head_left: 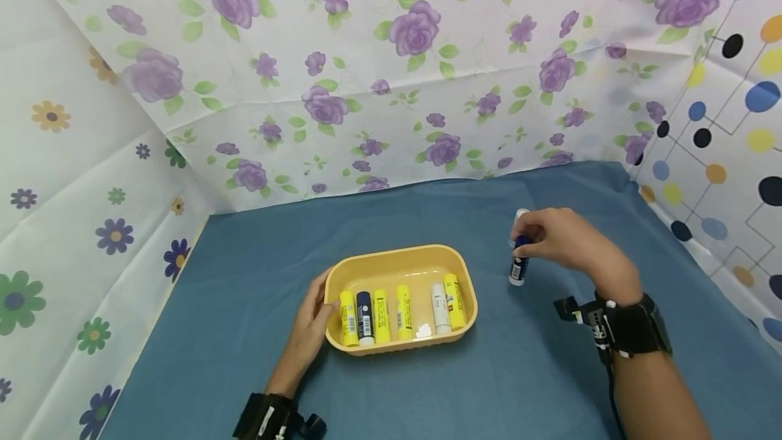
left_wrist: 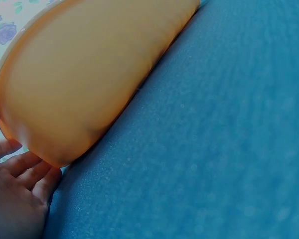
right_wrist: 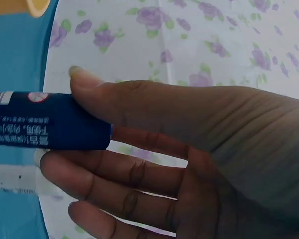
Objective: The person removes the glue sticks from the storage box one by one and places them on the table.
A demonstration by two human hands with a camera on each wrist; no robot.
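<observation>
Pinching dark-blue tube (head_left: 519,269) in right hand (head_left: 556,237), left hand (head_left: 310,326) gripping rim of yellow tray (head_left: 412,271).

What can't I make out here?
Head view: part of a white stick, hidden by the right hand.
Left wrist view: what the yellow tray holds, hidden by its wall.
Right wrist view: one end of the navy stick, past the left edge.
Head view: print on yellow sticks, too small.

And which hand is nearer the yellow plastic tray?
The left hand: it holds the yellow plastic tray's left end. The right hand is apart, off to the right, pinching a dark-blue cylindrical glue stick.
</observation>
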